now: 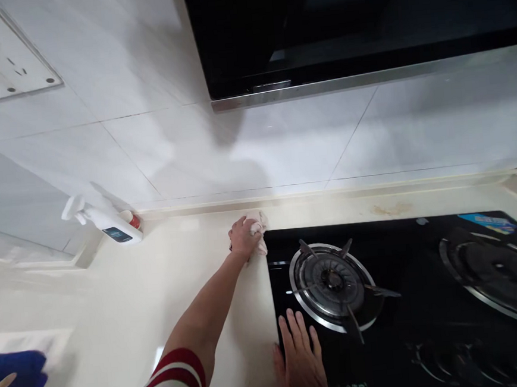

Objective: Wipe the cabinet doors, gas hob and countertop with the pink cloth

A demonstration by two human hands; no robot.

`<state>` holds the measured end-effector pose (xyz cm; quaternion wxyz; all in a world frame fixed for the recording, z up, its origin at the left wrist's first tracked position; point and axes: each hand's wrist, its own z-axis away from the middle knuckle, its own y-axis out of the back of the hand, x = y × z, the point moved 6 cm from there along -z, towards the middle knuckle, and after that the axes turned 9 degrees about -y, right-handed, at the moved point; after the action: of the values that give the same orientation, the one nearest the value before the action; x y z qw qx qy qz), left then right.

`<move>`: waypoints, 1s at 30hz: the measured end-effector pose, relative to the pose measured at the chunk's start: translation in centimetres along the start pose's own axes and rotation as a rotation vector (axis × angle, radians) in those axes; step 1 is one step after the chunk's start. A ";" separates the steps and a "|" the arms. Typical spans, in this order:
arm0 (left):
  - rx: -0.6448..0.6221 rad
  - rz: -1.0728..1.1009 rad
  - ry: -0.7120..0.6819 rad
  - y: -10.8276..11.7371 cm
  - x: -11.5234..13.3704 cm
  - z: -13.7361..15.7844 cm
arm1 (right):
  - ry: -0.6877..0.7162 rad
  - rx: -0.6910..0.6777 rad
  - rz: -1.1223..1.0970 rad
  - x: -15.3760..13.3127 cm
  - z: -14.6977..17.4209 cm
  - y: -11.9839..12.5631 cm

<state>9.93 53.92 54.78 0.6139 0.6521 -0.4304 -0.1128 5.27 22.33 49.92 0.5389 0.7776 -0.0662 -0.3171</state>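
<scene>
My left hand [244, 237], at the end of a red-and-white striped sleeve, is closed over a crumpled pale pinkish cloth [259, 223]. It presses the cloth on the cream countertop [195, 294], by the back left corner of the black gas cooktop [408, 277]. Part of the cloth is hidden beneath the fingers. Palm down, my right hand [302, 360] rests with fingers stretched out on the cooktop's left edge, its thumb by the counter. Just beyond those fingers sits the left burner [332, 280] with its dark pan support.
A white spray bottle [113, 224] leans at the back left beside a red-and-white cup [130, 218]. Overhead hangs a black range hood [352, 25]. A brownish stain [390, 209] marks the counter behind the cooktop. A blue item [25, 379] with a hand shape lies lower left.
</scene>
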 end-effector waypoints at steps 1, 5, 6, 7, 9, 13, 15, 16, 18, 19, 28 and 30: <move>-0.004 0.010 -0.020 -0.1 0.3 -0.6 | 0.012 0.006 0.049 -0.1 0.0 0.1; -0.075 0.050 -0.225 -1.7 4.4 -1.8 | 0.063 0.051 0.159 -0.5 -0.1 0.5; -0.108 0.058 -0.286 -2.4 5.8 -1.9 | 0.070 0.058 0.167 -0.5 -0.1 0.6; -0.139 0.063 -0.335 -3.1 7.0 -1.9 | 0.076 0.063 0.171 -0.6 -0.1 0.6; -0.184 0.061 -0.388 -4.1 8.6 -1.7 | 0.082 0.070 0.178 -0.6 -0.2 0.8; -0.205 0.029 -0.377 -4.0 8.9 -0.3 | 0.082 0.066 0.184 -0.6 -0.3 0.8; -0.196 0.010 -0.341 -3.1 7.9 1.9 | 0.072 0.065 0.181 -0.6 -0.2 0.7; -0.183 0.000 -0.319 -2.4 7.3 3.5 | 0.064 0.063 0.178 -0.5 -0.2 0.6; -0.143 -0.018 -0.281 -1.0 5.8 7.4 | 0.041 0.044 0.168 -0.3 -0.1 0.1; -0.115 -0.030 -0.267 -0.1 5.0 9.7 | 0.029 0.030 0.163 -0.1 0.0 -0.1; -0.075 -0.154 -0.141 3.3 1.5 19.8 | -0.001 0.001 0.169 -0.1 0.2 -0.4; -0.125 -0.142 -0.176 2.3 1.9 16.7 | 0.000 0.010 0.163 -0.1 0.2 -0.2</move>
<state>-1.18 41.11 53.93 0.6036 0.6290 -0.4274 -0.2394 5.00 22.30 49.78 0.5592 0.7722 -0.1308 -0.2717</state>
